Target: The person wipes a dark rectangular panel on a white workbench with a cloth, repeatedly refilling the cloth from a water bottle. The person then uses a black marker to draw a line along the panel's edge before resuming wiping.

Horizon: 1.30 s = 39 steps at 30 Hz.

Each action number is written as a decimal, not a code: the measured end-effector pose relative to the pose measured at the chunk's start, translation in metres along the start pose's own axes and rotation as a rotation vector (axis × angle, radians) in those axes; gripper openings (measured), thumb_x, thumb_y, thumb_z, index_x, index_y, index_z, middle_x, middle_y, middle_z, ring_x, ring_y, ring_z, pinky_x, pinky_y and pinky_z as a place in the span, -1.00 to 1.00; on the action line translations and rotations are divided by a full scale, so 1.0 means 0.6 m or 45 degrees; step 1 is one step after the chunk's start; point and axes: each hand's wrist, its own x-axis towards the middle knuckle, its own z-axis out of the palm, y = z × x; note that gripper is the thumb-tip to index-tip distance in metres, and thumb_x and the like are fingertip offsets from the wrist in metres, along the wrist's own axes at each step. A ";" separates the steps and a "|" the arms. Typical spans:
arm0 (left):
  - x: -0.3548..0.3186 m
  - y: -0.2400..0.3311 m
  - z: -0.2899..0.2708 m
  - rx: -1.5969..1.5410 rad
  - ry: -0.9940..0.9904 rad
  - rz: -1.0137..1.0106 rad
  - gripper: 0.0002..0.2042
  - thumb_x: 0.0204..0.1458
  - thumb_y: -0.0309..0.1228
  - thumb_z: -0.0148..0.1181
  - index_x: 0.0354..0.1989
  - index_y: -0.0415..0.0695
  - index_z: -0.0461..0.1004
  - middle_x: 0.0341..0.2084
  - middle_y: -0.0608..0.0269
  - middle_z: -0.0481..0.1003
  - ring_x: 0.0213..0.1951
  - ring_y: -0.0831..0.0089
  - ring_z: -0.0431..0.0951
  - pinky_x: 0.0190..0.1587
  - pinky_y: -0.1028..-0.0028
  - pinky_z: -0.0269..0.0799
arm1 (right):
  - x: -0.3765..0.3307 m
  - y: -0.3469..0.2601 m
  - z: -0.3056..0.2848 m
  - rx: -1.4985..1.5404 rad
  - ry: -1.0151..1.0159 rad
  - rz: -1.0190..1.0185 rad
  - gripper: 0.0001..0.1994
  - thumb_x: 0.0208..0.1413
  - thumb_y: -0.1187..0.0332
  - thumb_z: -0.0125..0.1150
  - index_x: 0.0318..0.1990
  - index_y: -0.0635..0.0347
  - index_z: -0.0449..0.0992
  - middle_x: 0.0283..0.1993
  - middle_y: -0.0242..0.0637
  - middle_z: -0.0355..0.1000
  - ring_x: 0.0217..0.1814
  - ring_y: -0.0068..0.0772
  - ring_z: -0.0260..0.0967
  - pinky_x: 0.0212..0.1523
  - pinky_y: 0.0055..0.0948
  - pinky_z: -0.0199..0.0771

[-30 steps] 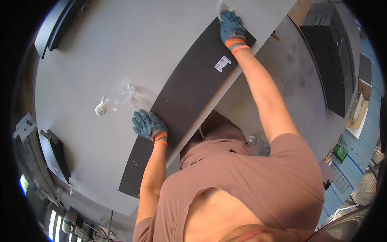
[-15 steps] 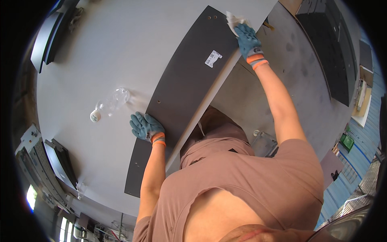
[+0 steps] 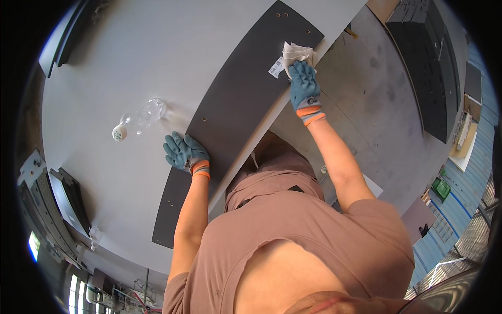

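A long dark grey panel with one curved edge and small drilled holes lies along the near edge of a light grey table. My right hand, in a blue-grey work glove with an orange cuff, presses a crumpled whitish cloth on the panel's near edge. Right beside the cloth is a white printed label stuck on the panel. My left hand, gloved alike, rests flat with fingers stretched across the panel's curved edge, its fingertips over the table.
A clear plastic bottle with a white cap lies on the table left of the panel. More dark curved panels sit at the table's left side. Large dark boards stand at the right, and a green container is farther off.
My right hand has drawn the cloth from the panel's far end toward me, up beside the label. The left hand stays on the curved edge. The whole view has shifted slightly.
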 end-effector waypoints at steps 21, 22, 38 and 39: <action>0.002 0.000 0.013 0.001 0.102 0.027 -0.45 0.38 0.00 -0.19 0.33 -0.06 0.46 0.40 0.11 0.34 0.42 0.03 0.23 0.38 -0.05 0.04 | -0.171 -0.301 -0.096 0.441 -0.311 -0.383 -0.60 0.15 0.48 0.14 0.16 0.05 0.57 0.28 -0.22 0.48 0.33 -0.16 0.45 0.37 -0.14 0.46; 0.002 0.000 0.014 0.004 0.109 0.029 -0.46 0.37 0.00 -0.19 0.32 -0.06 0.47 0.39 0.11 0.35 0.42 0.02 0.23 0.38 -0.06 0.04 | -0.172 -0.299 -0.090 0.471 -0.287 -0.410 -0.61 0.14 0.48 0.15 0.15 0.04 0.58 0.27 -0.24 0.49 0.32 -0.17 0.46 0.38 -0.14 0.46; 0.001 -0.003 0.007 -0.022 0.195 0.046 -0.49 0.36 -0.03 -0.13 0.27 -0.09 0.52 0.33 0.05 0.43 0.36 0.00 0.33 0.35 -0.04 0.10 | 0.208 -0.057 0.051 0.033 -0.472 -0.126 -0.47 0.25 0.28 0.12 0.36 0.23 0.34 0.31 0.01 0.32 0.41 0.08 0.23 0.43 -0.06 0.19; 0.003 0.000 0.007 -0.022 0.198 0.059 -0.49 0.36 -0.04 -0.12 0.26 -0.09 0.52 0.32 0.05 0.43 0.36 0.00 0.33 0.35 -0.04 0.10 | 0.228 0.005 0.074 0.054 -0.467 -0.066 -0.45 0.27 0.28 0.08 0.40 0.24 0.32 0.41 0.04 0.27 0.49 0.12 0.15 0.51 -0.04 0.09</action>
